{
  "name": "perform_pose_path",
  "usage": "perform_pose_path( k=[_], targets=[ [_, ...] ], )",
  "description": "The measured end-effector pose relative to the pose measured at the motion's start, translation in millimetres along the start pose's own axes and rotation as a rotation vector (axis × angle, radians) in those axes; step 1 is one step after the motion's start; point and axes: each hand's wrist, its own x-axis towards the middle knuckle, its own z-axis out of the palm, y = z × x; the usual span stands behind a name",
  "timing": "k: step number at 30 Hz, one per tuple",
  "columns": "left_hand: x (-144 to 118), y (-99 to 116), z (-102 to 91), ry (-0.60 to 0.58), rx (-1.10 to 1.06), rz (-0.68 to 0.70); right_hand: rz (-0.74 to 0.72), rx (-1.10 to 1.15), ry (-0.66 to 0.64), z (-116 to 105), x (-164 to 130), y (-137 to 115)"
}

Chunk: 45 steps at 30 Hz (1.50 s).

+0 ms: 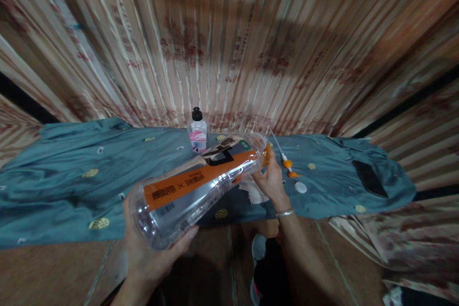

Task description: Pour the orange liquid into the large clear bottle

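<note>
Bottle (201, 179), large and clear with an orange and grey label, lies aslant in both hands above the cloth-covered table (64, 196), base toward the left and neck toward the right. The left hand (154, 253) is spread wide, cupping the base; the right hand (270, 179) is wrapped narrowly at the neck end, by an orange piece (266, 154) whose shape is hard to make out. The bottle looks empty, so it should be light for its bulk; its plastic walls probably dent under a squeeze, and the smooth surface could slip if wet. The best hold is likely a broad palm under the base and fingers around the neck, where it should be stiffest. Beyond it stands a small bottle (198, 137); near the right hand lies an orange-headed pump (288, 164).
</note>
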Motion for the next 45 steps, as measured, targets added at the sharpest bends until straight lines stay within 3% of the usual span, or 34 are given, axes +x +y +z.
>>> perform_pose_path(
  k=[7, 12, 15, 19, 29, 34, 41, 45],
  targets=[
    [2, 8, 5.5, 0.072, 0.000, -0.020, -0.007, -0.008, -0.002, 0, 1, -1],
    [1, 7, -1.0, -0.047, 0.000, -0.029, 0.013, 0.002, -0.021, -2, 1, -4],
    [1, 6, -3.8, 0.012, -0.022, -0.079, 0.028, 0.005, -0.027, -3, 1, -5],
    [0, 1, -7.2, -0.072, -0.028, -0.097, 0.036, 0.007, -0.027, -3, 1, -6],
    [0, -2, -10.1, -0.085, -0.008, -0.044, 0.030, 0.000, 0.006, 0, -1, -3],
    [-2, 1, -6.8, -0.051, -0.017, -0.046, 0.011, 0.006, 0.012, 1, -2, -1],
    [-5, 30, 5.5, 0.037, -0.062, -0.178, -0.004, -0.002, 0.005, 0, -2, 2],
    [-2, 19, -0.4, 0.006, -0.051, -0.137, 0.031, 0.005, -0.028, -3, -2, -1]
  ],
)
